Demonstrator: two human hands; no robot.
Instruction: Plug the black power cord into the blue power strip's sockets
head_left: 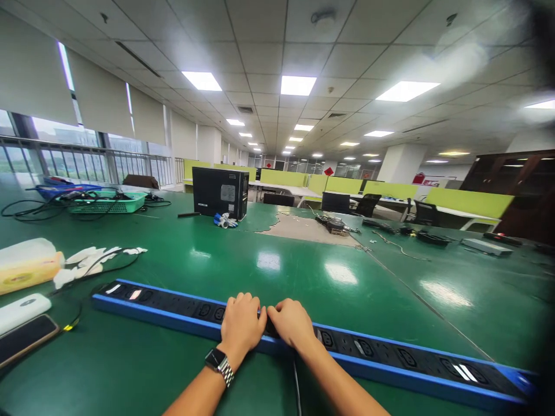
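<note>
A long blue power strip with a black face of sockets lies slantwise across the green table in front of me. My left hand rests on its middle, fingers curled over toward the far edge, a watch on the wrist. Close beside it, my right hand is closed on the same strip, the two thumbs nearly touching. The fingertips of both hands are hidden, so anything small under them cannot be made out. A dark cable runs from below the strip toward me between my forearms.
At left lie a phone, a white device, white gloves and a plastic packet. Further back are a green basket with cables, a black computer case, blue-white gloves and loose electronic parts.
</note>
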